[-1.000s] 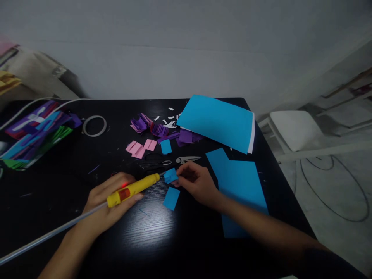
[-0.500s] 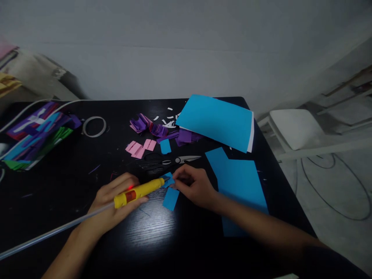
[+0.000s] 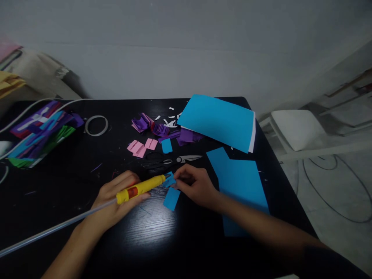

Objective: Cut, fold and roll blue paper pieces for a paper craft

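Note:
My left hand (image 3: 116, 197) is wrapped round a yellow hot glue gun (image 3: 145, 185), with a long clear glue stick (image 3: 58, 228) jutting from its back end. The gun's dark nozzle meets or hovers just over a small blue paper piece (image 3: 168, 179); contact cannot be made out. Pinched in the fingertips of my right hand (image 3: 196, 184) is the right edge of that same piece. Another blue paper rectangle (image 3: 171, 198) lies flat just below it. Black-handled scissors (image 3: 186, 159) rest beyond both hands, their blades pointing right.
Blue sheets (image 3: 217, 122) lie at the back right, and a cut blue sheet (image 3: 241, 178) under my right forearm. Pink pieces (image 3: 138, 148), folded purple strips (image 3: 142, 123), a tape roll (image 3: 97, 125) and a bundle of coloured paper (image 3: 43, 131) with white cables occupy the black table (image 3: 151, 248).
The camera view has shifted slightly, moving the table contents a little to the right. Both hands keep their holds, and the red glow by the glue gun has dimmed.

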`<state>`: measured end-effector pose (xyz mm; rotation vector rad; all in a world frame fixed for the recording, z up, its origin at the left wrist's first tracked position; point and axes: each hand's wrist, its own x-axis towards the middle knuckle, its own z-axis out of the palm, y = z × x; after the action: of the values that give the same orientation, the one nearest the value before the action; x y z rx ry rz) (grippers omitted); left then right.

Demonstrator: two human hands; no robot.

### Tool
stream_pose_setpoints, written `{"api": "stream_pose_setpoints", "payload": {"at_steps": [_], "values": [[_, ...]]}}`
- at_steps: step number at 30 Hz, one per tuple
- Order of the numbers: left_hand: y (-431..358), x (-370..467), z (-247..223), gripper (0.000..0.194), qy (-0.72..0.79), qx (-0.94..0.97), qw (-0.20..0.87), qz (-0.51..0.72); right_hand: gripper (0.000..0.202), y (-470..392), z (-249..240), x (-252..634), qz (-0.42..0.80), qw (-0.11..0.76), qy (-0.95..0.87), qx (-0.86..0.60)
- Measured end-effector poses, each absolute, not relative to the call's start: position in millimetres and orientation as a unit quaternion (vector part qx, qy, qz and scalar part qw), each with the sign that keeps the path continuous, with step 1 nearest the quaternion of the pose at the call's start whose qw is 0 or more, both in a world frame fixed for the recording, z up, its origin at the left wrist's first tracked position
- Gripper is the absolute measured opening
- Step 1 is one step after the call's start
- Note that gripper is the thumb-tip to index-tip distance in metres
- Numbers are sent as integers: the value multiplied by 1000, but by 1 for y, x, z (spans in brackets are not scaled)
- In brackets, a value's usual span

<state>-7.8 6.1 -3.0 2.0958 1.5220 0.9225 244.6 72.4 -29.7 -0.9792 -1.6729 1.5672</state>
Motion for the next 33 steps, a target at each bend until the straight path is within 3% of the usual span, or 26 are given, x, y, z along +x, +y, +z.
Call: {"api": "stream_pose_setpoints", "payload": {"at_steps": [4,12,18,33], "values": [[6,-10,-1,12,520,764,209,320,11,73,-30,244,621,328,-607,-372],[3,-20,-4,24,607,697,191,331,34,78,-27,244,667,333,-547,-382],[7,-18,-8,23,649,658,154,350,26,79,-29,246,666,317,-566,-369],[9,-17,-8,23,681,633,181,320,18,81,-22,248,700,293,-546,-355]]}}
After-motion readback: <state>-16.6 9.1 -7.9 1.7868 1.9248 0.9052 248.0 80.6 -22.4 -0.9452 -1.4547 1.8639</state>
